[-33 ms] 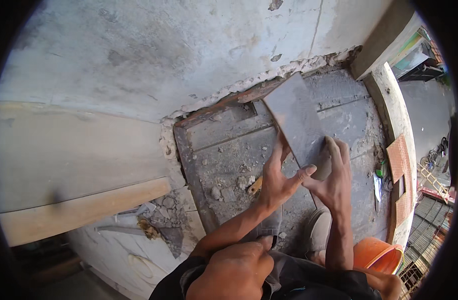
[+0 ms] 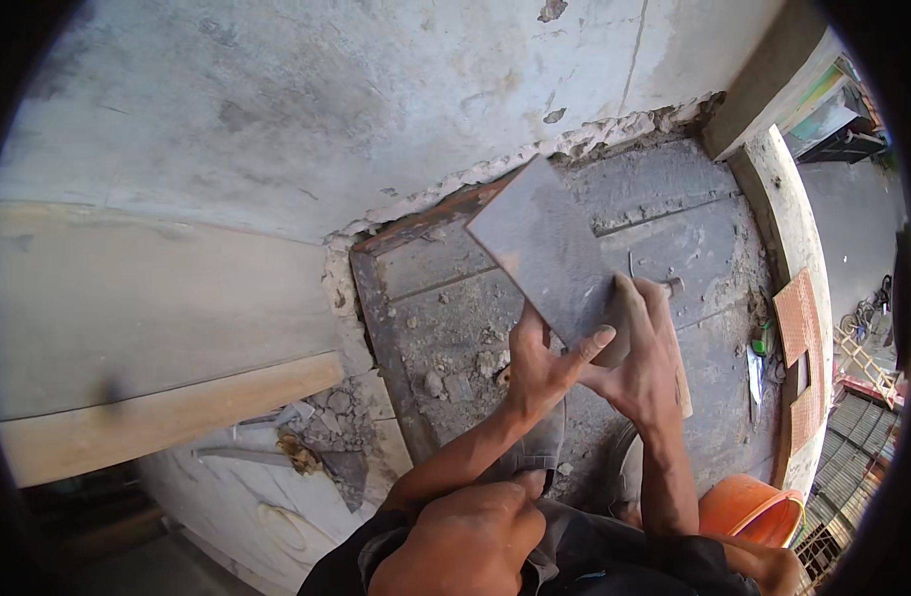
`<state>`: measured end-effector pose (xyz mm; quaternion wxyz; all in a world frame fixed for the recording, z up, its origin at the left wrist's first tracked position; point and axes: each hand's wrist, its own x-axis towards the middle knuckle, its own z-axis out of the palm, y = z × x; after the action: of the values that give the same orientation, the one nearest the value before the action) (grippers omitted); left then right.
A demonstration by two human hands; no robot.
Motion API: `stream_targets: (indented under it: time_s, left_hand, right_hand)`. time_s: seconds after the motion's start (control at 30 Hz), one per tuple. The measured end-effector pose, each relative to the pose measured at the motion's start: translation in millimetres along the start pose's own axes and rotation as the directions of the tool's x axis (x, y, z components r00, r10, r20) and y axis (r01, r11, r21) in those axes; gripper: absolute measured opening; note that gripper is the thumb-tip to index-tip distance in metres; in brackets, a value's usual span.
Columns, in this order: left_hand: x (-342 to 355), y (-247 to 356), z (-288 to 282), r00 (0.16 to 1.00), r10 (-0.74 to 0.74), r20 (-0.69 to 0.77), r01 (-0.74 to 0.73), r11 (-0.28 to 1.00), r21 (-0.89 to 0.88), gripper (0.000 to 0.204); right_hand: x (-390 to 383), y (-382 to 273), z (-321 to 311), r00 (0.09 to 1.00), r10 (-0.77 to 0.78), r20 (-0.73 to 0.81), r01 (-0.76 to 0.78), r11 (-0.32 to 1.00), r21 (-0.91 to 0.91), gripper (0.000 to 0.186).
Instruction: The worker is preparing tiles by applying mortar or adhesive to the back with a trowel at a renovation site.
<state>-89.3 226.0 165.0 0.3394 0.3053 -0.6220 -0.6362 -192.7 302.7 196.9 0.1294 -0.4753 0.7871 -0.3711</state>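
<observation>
A stained wall (image 2: 277,109) (chipped below) edges the floor (image 2: 714,233) — grey, gritty.

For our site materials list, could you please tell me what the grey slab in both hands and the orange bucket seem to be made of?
The grey slab: probably ceramic tile, dull-faced; its flat shape and thin brownish edge suggest it. The orange bucket: likely plastic, smooth with slight sheen, judging by its even colour and thin rim.

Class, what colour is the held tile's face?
Grey; the tile shows best in the head view.
</observation>
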Motion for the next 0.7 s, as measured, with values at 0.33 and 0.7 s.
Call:
stream_targets:
  time_s: [0.33,0.7]
  left_hand:
    - [27.0,18.7,-122.6,0.428,0.11,-0.897,0.027,0.991,0.134,0.033]
    - [79.0,-29.5,-169.5,0.398,0.565,-0.723,0.003,0.787,0.617,0.037]
  right_hand:
    - [26.8,-43.9,85.7,0.941,-0.325,0.095,0.269,0.887,0.374,0.075]
    - [-21.7,48.4,100.3,0.948,0.212,0.237,-0.289,0.884,0.367,0.041]
